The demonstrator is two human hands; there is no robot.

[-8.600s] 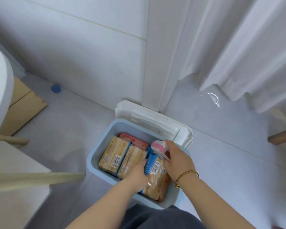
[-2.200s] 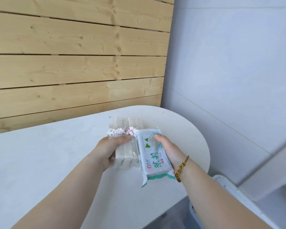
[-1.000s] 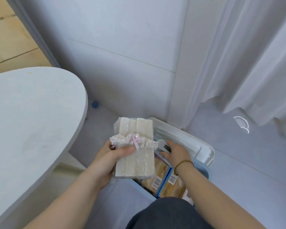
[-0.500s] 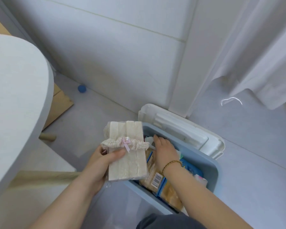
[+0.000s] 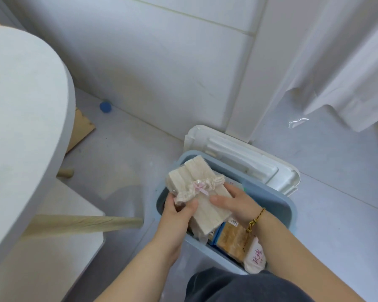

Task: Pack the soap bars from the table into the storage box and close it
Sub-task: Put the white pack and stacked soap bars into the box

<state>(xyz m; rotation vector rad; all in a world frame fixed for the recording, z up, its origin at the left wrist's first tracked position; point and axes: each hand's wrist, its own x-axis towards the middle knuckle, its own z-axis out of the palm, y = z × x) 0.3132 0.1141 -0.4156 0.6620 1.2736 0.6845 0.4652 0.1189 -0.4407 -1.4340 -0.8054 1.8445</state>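
A bundle of cream soap bars (image 5: 202, 192), tied with a lace band and a small pink bow, hangs tilted over the open blue storage box (image 5: 277, 205) on the floor. My left hand (image 5: 179, 212) grips its near left edge with the thumb on top. My right hand (image 5: 234, 202) holds the bundle's right side, thumb across its face. Inside the box lie yellow-orange wrapped soap bars (image 5: 231, 238) and a pink-and-white soap packet (image 5: 256, 258). The box's white lid (image 5: 244, 160) leans behind it against the wall.
The white round table (image 5: 24, 118) fills the left, with a wooden leg (image 5: 85, 223) and a white seat below it. A small blue cap (image 5: 105, 106) lies by the wall. A white curtain (image 5: 340, 68) hangs at right. My dark-clad knee (image 5: 238, 288) is at the bottom.
The soap bundle has moved right, from beside the box to over it, and tilted. My right hand came out of the box and took hold of the bundle's right side.
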